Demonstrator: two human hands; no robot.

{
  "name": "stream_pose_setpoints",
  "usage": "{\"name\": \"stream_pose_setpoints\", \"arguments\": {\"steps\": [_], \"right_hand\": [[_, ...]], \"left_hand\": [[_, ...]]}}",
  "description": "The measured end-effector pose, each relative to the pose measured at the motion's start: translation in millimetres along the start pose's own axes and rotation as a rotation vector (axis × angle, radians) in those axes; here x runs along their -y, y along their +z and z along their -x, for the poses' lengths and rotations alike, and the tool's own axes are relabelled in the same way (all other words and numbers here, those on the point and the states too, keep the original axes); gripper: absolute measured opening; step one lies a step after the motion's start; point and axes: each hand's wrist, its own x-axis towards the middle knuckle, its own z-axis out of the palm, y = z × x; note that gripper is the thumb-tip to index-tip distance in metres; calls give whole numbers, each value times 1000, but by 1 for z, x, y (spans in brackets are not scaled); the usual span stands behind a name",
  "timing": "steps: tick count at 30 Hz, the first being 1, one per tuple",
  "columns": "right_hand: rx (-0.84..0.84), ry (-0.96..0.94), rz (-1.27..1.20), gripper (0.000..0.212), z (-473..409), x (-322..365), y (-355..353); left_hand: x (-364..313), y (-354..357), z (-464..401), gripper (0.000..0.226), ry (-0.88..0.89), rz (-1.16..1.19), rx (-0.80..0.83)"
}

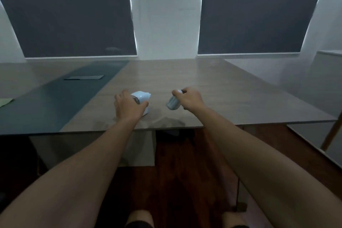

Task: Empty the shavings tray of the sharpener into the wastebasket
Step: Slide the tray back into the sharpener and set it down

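A pale blue sharpener (141, 98) stands on the wooden table (222, 98) near its front edge. My left hand (127, 105) wraps around the sharpener's left and front side and hides part of it. To its right, my right hand (189, 99) holds the translucent shavings tray (173, 103), which is out of the sharpener and tilted just above the tabletop. A gap of bare table separates the two. No wastebasket is in view.
A dark runner (61, 102) crosses the table's left part, with a flat black panel (84, 77) on it and a green sheet (5, 101) at the far left. Dark blinds cover the windows behind. Wooden floor (177, 163) lies below the table's front edge.
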Motion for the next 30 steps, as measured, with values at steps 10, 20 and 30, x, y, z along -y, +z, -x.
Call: {"name": "stream_pose_setpoints", "arguments": {"steps": [10,20,30], "right_hand": [[-7,287,-604,32,-41,-17,59],[77,295,-745,34,-60,-19,87],[131,148,-566,40,-57,-7,108]], "left_hand": [[36,26,-34,74,-15,262,-15],[49,49,-49,45,-239,451,-85],[49,51,-52,38,-186,429,-97]]}}
